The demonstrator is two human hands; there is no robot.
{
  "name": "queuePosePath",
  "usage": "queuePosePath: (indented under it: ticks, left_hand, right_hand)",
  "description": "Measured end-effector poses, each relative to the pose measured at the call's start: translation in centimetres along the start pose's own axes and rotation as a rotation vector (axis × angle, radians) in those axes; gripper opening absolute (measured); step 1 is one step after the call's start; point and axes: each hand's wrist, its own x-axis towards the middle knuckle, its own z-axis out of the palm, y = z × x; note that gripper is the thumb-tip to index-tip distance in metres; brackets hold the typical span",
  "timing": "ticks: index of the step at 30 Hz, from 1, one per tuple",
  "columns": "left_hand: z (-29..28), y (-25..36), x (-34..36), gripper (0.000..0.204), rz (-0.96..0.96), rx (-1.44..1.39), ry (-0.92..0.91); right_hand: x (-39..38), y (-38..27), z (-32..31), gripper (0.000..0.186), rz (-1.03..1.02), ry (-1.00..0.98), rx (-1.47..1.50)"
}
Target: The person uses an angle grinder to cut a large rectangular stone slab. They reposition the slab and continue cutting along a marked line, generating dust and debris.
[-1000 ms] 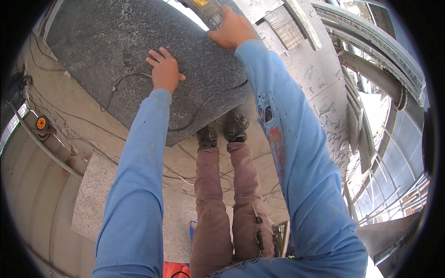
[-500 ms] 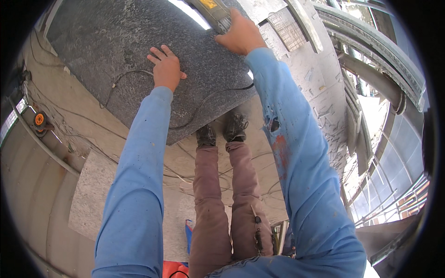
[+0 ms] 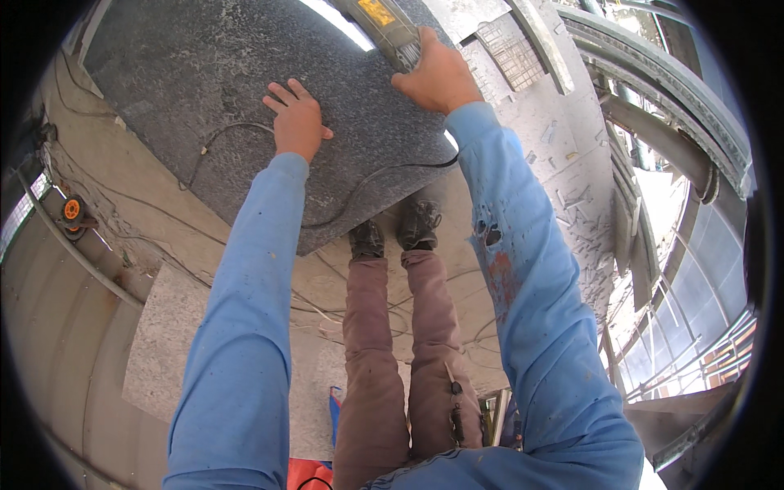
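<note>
My left hand (image 3: 299,122) rests palm down on a dark grey, speckled slab (image 3: 188,73), fingers spread and nothing in them. Farther right, my right hand (image 3: 441,77) is wrapped round the near end of a grey power tool (image 3: 385,37) with slots and a yellow label. The tool lies along the slab's right part, and its far end runs out of the picture. A dark cable (image 3: 355,192) curves over the slab between my two arms. A bright narrow strip (image 3: 339,23) shows beside the tool.
On the right, a pale board (image 3: 563,155) carries scraps and a small grid-patterned piece (image 3: 508,53). Long metal rails (image 3: 653,69) are stacked beyond it. Cables trail over the dusty floor (image 3: 327,278) round my shoes (image 3: 418,224). An orange-hubbed wheel (image 3: 72,210) stands far left.
My right hand and the power tool have shifted right and a little nearer to me. My left hand stays almost in place on the slab.
</note>
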Motion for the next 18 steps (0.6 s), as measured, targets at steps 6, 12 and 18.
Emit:
queuePosePath:
  ticks: [6, 12, 18]
  left_hand:
    - [0.1, -0.1, -0.1, 0.125, -0.005, -0.022, 0.015]
    - [0.2, -0.3, -0.1, 0.122, 0.017, 0.093, 0.034]
    - [0.2, -0.2, -0.1, 0.123, 0.012, 0.08, 0.029]
  right_hand:
    - [0.9, -0.5, -0.1, 0.074, -0.018, -0.018, -0.026]
    - [2.1, -1.4, 0.0, 0.072, 0.013, -0.033, -0.04]
    - [3.3, -1.8, 0.2, 0.072, -0.004, -0.008, -0.057]
